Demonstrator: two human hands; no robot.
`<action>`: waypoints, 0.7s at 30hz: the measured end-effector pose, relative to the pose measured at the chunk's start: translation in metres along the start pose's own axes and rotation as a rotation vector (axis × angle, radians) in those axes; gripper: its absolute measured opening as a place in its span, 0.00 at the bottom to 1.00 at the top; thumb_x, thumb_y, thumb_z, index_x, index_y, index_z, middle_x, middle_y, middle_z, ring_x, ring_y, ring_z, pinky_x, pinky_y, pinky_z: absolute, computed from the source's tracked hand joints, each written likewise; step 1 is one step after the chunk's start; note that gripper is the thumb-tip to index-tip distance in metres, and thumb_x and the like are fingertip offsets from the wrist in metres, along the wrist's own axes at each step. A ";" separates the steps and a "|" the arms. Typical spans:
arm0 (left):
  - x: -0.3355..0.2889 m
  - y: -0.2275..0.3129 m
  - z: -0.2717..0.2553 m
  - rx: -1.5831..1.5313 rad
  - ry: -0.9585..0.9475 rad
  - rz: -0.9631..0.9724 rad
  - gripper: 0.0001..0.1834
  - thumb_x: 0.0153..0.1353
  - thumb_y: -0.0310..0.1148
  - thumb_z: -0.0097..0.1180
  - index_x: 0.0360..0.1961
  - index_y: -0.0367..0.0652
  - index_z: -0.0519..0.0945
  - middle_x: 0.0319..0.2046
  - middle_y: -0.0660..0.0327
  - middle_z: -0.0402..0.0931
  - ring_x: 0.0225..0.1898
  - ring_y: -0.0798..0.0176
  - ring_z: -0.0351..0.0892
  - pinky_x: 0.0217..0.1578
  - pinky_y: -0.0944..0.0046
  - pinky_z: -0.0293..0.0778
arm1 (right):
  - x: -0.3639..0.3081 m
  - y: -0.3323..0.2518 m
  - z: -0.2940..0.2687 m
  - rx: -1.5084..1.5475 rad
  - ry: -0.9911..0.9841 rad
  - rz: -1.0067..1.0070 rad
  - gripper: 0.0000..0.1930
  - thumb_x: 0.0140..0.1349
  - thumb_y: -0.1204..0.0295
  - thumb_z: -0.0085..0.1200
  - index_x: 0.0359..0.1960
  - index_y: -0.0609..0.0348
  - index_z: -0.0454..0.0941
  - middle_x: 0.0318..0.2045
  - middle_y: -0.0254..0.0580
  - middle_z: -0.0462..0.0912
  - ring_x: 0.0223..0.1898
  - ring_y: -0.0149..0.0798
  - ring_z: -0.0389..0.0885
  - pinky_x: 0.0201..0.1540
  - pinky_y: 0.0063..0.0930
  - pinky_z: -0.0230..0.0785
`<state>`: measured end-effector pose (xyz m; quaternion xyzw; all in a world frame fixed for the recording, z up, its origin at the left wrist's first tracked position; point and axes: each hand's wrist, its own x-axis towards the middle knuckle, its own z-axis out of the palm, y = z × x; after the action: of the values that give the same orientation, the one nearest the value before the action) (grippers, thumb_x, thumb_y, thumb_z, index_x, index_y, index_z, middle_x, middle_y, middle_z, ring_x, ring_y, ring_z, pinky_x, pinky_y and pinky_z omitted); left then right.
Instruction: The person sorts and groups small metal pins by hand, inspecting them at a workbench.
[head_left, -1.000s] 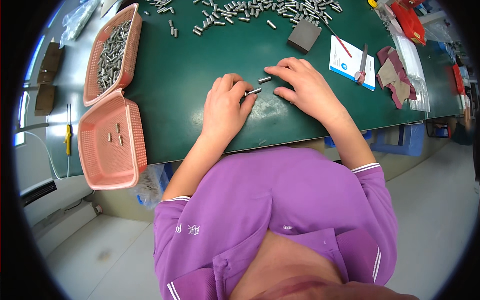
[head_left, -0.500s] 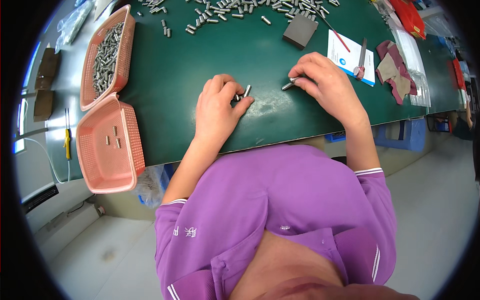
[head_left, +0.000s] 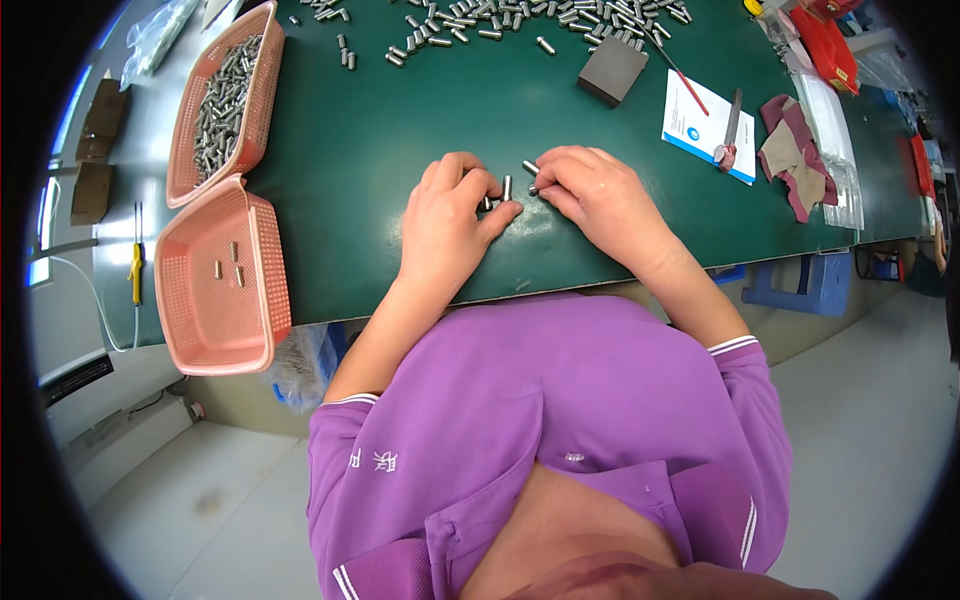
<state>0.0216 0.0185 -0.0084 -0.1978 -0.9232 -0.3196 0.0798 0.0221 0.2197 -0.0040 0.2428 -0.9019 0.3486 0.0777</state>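
On the green table mat (head_left: 380, 140), my left hand (head_left: 450, 225) pinches a small metal pin (head_left: 506, 188) between thumb and fingers, the pin standing out of the fingertips. My right hand (head_left: 600, 195) lies just to its right, its fingertips closed on another short metal pin (head_left: 530, 168). The two hands nearly touch at the fingertips. A scatter of several loose metal pins (head_left: 520, 18) lies across the far part of the mat.
A pink basket (head_left: 222, 95) full of pins stands far left; a second pink basket (head_left: 215, 285) with three pins overhangs the near table edge. A grey block (head_left: 612, 70), a white card (head_left: 705, 125) with a red pen, a small knife (head_left: 730, 125) and maroon cloths (head_left: 790, 160) lie to the right.
Both hands have stayed together at the mat's middle while the pins in their fingertips were turned and shifted; the left hand's pin now points upright.
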 end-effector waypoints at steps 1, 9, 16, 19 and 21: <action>0.000 0.000 0.000 0.004 -0.002 0.017 0.14 0.43 0.32 0.71 0.27 0.42 0.78 0.37 0.62 0.75 0.40 0.57 0.75 0.38 0.60 0.73 | -0.001 -0.003 0.002 0.025 0.001 -0.001 0.05 0.54 0.76 0.59 0.32 0.56 0.76 0.39 0.35 0.81 0.40 0.43 0.78 0.43 0.33 0.72; -0.001 -0.001 -0.001 -0.017 -0.016 0.017 0.15 0.43 0.31 0.71 0.30 0.41 0.77 0.38 0.62 0.74 0.40 0.56 0.75 0.39 0.59 0.73 | 0.000 0.001 -0.003 0.087 -0.102 -0.066 0.07 0.52 0.78 0.60 0.32 0.54 0.77 0.34 0.32 0.81 0.39 0.41 0.77 0.42 0.34 0.71; -0.002 0.000 -0.007 -0.042 -0.084 -0.021 0.24 0.46 0.25 0.66 0.47 0.41 0.74 0.41 0.60 0.75 0.40 0.58 0.74 0.44 0.61 0.72 | 0.015 0.011 -0.005 0.079 -0.099 -0.144 0.09 0.51 0.80 0.58 0.34 0.54 0.78 0.33 0.34 0.79 0.39 0.41 0.77 0.41 0.33 0.72; -0.001 -0.003 -0.007 -0.125 -0.115 -0.009 0.32 0.46 0.23 0.65 0.56 0.42 0.70 0.43 0.60 0.75 0.40 0.60 0.73 0.45 0.61 0.72 | 0.020 0.007 0.000 0.133 -0.138 -0.067 0.11 0.53 0.81 0.56 0.38 0.54 0.78 0.35 0.35 0.79 0.40 0.42 0.77 0.40 0.32 0.72; -0.002 -0.002 -0.009 -0.161 -0.125 -0.031 0.33 0.46 0.23 0.65 0.57 0.41 0.69 0.43 0.58 0.75 0.42 0.56 0.74 0.46 0.58 0.72 | 0.018 0.004 0.002 0.151 -0.076 -0.032 0.11 0.54 0.78 0.57 0.39 0.54 0.78 0.36 0.36 0.78 0.41 0.43 0.77 0.43 0.34 0.72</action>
<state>0.0226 0.0115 -0.0031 -0.2089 -0.9007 -0.3810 0.0007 0.0044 0.2137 -0.0020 0.2755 -0.8713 0.4049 0.0306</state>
